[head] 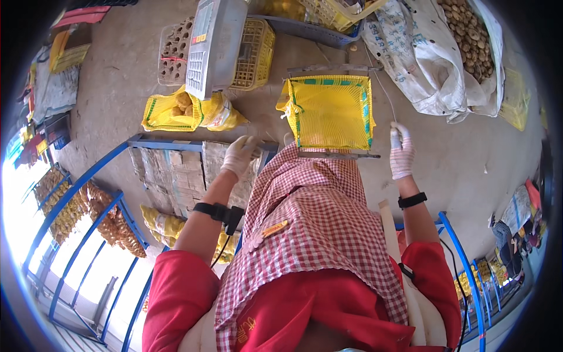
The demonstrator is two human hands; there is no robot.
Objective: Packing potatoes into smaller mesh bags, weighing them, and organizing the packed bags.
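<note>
My left hand (241, 155), in a whitish glove, hovers near the corner of a blue metal frame (176, 144), its fingers partly curled. Whether anything is in it cannot be made out. My right hand (402, 153), also gloved, is to the right of a yellow mesh bag (332, 112). A thin cord or wire (382, 86) runs down to its fingertips; I cannot tell whether they grip it. The bag's square mouth faces up, spread between a far bar (334, 67) and a near bar (338, 155). No produce is visible in it.
A second mesh bag (169, 121) holding several potatoes lies at left, beside a weighing scale (220, 48) and a yellow crate (264, 53). A white woven sack (422, 75) of small round brown produce (468, 37) stands far right. Blue rails (88, 176) flank me.
</note>
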